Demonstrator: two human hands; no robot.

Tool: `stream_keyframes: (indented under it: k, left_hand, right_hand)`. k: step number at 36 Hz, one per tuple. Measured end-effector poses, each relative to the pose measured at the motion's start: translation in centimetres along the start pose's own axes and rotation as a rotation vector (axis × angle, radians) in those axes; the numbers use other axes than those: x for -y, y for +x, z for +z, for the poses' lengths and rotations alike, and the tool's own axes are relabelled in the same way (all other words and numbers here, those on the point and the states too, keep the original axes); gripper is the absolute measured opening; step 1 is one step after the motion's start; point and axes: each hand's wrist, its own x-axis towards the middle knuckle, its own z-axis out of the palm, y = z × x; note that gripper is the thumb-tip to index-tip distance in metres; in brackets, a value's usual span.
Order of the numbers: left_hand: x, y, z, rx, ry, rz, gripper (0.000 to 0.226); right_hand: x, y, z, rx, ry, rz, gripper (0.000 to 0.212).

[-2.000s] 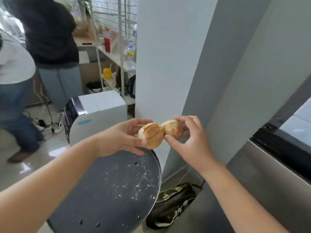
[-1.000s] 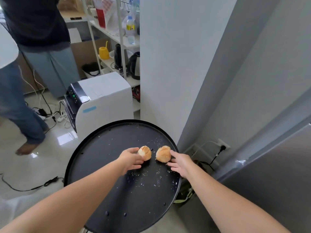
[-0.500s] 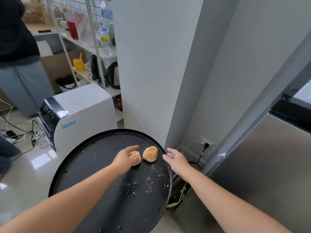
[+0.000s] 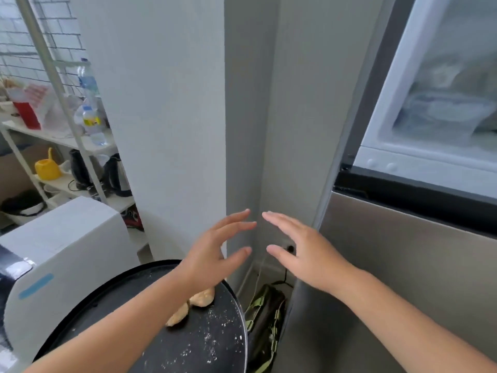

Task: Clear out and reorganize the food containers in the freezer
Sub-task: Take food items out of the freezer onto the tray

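Head cam: my left hand (image 4: pixel 212 254) & right hand (image 4: pixel 306 251) both spread wide, empty, palms facing, two bread rolls (image 4: pixel 192 305) on black round tray (image 4: pixel 204 345) under my left wrist, open freezer (image 4: pixel 441 103) w/ frosty bags up-right of my right hand.

Both forearms are showing bare from the frame's lower edge to the wrists, with no sleeves reaching them. The left hand (image 4: pixel 212 254) and right hand (image 4: pixel 309 254) are wearing no gloves, rings or watch.
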Motion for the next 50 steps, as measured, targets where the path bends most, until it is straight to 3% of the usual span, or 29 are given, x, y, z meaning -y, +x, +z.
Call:
stream_keyframes:
  k: [7,12,26,35,39,45,50]
  left_hand:
    - [-8.8,6.6,-0.2,0.041,-0.012,0.309,0.031]
    - [-13.5,11.0,1.7,0.106,-0.042,0.447,0.033]
    - [-23.6,20.6,8.3,0.197,0.059,0.663,0.035]
    - [-30.4,28.1,13.2,0.181,0.144,0.667,0.031]
    - [-33.6,31.2,15.7,0.174,0.081,0.617,0.028]
    - [-37.0,35.6,19.7,0.122,0.299,0.64,0.052]
    - [-38.6,38.6,21.7,0.103,0.353,0.554,0.071]
  right_hand:
    - [-0.1,-3.9,-10.1,-0.353,-0.121,-0.015,0.053]
    - [-1.9,-6.8,-15.3,-0.507,-0.181,0.079,0.05]
    - [-8.7,-11.7,-25.3,-0.615,-0.351,0.253,0.051]
    - [-13.7,-12.1,-31.7,-0.586,-0.533,0.472,0.061]
    - [-15.3,-12.1,-33.4,-0.677,-0.64,0.476,0.055]
    - [-17.4,-12.3,-35.8,-0.793,-0.716,0.563,0.059]
    - [-18.5,-11.5,-37.6,-0.884,-0.596,0.624,0.061]
